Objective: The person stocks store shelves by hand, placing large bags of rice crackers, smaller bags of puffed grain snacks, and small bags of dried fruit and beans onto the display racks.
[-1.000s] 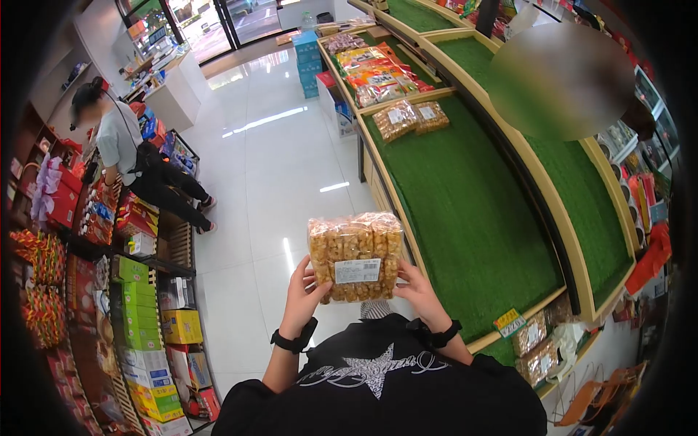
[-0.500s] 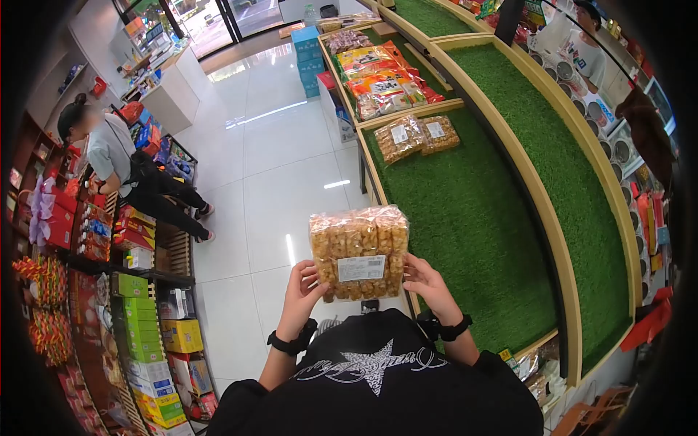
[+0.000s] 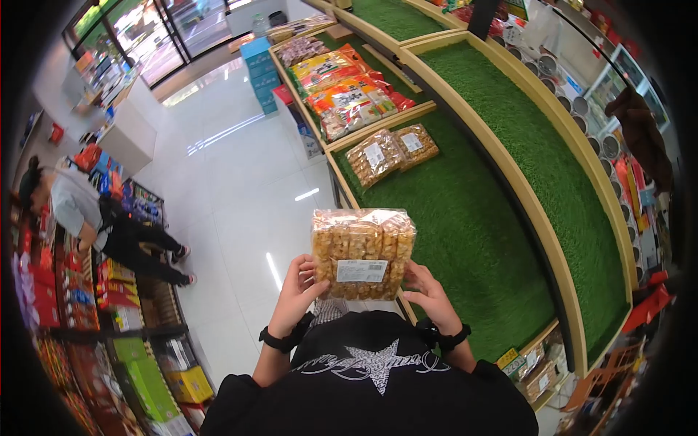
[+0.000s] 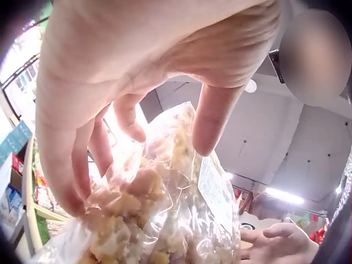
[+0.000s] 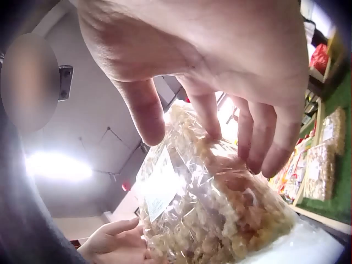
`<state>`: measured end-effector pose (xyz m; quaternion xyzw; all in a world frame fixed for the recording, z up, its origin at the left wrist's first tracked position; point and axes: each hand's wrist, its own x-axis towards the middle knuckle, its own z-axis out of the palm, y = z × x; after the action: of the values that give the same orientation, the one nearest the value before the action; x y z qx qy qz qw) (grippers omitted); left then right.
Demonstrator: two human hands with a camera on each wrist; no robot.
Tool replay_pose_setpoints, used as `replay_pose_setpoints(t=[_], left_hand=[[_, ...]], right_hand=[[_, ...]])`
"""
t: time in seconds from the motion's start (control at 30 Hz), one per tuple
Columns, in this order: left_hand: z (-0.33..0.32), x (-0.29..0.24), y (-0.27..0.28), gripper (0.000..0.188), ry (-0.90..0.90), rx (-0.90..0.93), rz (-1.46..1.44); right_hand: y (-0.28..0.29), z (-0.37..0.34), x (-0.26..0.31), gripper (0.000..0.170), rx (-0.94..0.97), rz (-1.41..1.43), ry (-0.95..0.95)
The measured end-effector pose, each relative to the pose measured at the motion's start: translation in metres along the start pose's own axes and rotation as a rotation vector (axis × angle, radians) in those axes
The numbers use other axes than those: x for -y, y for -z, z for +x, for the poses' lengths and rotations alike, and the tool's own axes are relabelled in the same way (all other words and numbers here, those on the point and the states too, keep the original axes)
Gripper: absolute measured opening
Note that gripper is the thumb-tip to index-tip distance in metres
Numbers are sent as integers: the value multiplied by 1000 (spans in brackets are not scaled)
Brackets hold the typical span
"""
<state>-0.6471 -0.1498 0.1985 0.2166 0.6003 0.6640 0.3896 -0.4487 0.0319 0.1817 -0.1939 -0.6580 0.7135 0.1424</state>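
Note:
Both hands hold a clear-wrapped pack of golden puffed snack bars (image 3: pixel 363 243) upright in front of the chest. Its white printed label (image 3: pixel 361 271) faces the wearer. The left hand (image 3: pixel 297 294) grips the lower left side; in the left wrist view its thumb (image 4: pixel 212 121) presses by the label edge and its fingers wrap the other side. On the opposite side, the right hand (image 3: pixel 430 296) has its thumb (image 5: pixel 144 118) at the label face and its fingers over the side wrapper, as the right wrist view shows.
A green-lined display shelf (image 3: pixel 472 240) with wooden edges stands to the right, bearing two similar packs (image 3: pixel 374 156). Colourful snack bags (image 3: pixel 349 102) fill the section beyond. A person (image 3: pixel 94 218) stands at stocked shelves on the left, across the tiled floor (image 3: pixel 233 218).
The head view has turned, so the display shelf and the person at left shift leftward. Both hands keep the pack in nearly the same place before the chest.

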Motion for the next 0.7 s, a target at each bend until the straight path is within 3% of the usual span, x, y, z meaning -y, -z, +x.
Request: replay_pose_setpoints(t=[0.3, 0.7], left_hand=[[107, -51, 39, 55, -113, 433, 152], [195, -54, 61, 70, 57, 670, 234]], right_hand=[[-26, 63, 8, 63, -363, 244, 30], [-53, 97, -5, 60, -562, 264, -38]])
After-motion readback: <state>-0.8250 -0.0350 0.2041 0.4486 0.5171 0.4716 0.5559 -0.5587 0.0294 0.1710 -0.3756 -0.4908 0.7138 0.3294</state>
